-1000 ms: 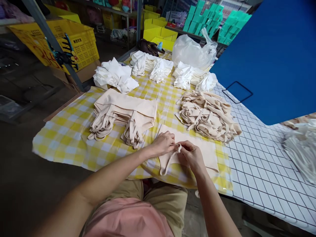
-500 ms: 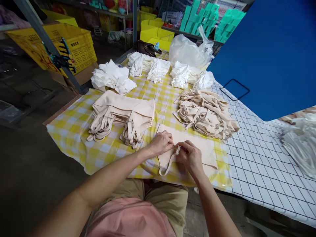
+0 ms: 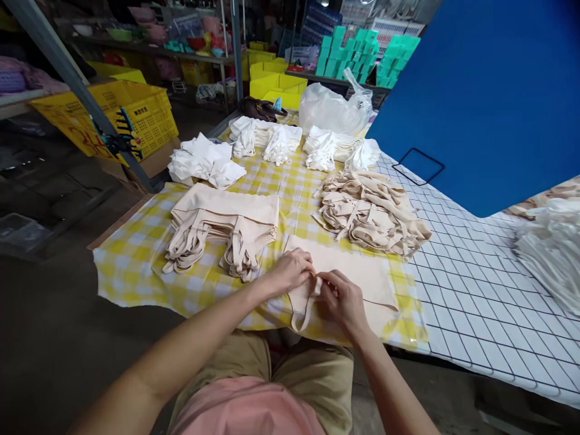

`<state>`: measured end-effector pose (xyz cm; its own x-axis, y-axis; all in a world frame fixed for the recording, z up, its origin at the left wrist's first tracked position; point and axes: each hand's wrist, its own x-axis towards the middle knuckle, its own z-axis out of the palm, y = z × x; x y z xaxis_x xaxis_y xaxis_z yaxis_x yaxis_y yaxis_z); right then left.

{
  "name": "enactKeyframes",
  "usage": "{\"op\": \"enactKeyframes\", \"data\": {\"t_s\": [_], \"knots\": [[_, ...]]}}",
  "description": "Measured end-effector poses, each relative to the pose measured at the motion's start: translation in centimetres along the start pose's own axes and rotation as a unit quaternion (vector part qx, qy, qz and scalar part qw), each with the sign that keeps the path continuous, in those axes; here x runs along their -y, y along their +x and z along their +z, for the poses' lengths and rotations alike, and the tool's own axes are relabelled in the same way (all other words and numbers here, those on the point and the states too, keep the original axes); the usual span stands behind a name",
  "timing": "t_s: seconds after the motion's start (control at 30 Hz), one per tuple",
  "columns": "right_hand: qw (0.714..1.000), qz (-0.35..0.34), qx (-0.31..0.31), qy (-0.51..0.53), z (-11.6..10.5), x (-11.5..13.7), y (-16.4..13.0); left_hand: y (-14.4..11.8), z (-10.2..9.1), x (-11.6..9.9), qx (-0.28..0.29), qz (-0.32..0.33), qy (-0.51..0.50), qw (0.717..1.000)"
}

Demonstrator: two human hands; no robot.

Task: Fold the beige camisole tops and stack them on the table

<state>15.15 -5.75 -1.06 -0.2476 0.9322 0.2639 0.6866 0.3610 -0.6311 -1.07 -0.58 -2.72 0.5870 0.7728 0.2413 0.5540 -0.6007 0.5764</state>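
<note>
A beige camisole lies flat at the table's near edge, one strap looping down toward me. My left hand pinches this strap near its top end, its wrist over the garment's left side. Just to the right, my right hand is closed on the same strap, fingertips almost meeting those of the left. The small part between the fingertips is mostly covered. Left of my hands sits a neat stack of beige camisoles with straps hanging forward. Beyond my right hand is a loose heap of beige camisoles.
White garments lie bunched at the back left, with folded white stacks beside them. A clear plastic bag stands behind. On the right, a large blue board leans over the white grid cloth. A yellow crate stands left.
The camera view has tilted up slightly, showing more of the background shelves. Both hands stay at the strap, with the fingertips a little closer together.
</note>
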Motion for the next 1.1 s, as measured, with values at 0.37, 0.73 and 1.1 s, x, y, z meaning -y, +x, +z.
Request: {"op": "enactKeyframes", "data": {"t_s": [0.37, 0.73, 1.1], "knots": [[0.921, 0.324, -0.113, -0.186, -7.5, -7.1, 0.3, 0.1, -2.7, -0.4, -0.013, -0.197, 0.138, 0.971], [0.926, 0.352, -0.023, -0.136, -7.3, -9.4, 2.6, 3.7, -3.6, 0.4, 0.085, -0.355, 0.191, 0.911], [0.946, 0.317, -0.01, 0.07, -8.3, -8.9, 1.6, 3.0, -2.8, 1.4, -0.043, -0.335, 0.109, 0.935]]}}
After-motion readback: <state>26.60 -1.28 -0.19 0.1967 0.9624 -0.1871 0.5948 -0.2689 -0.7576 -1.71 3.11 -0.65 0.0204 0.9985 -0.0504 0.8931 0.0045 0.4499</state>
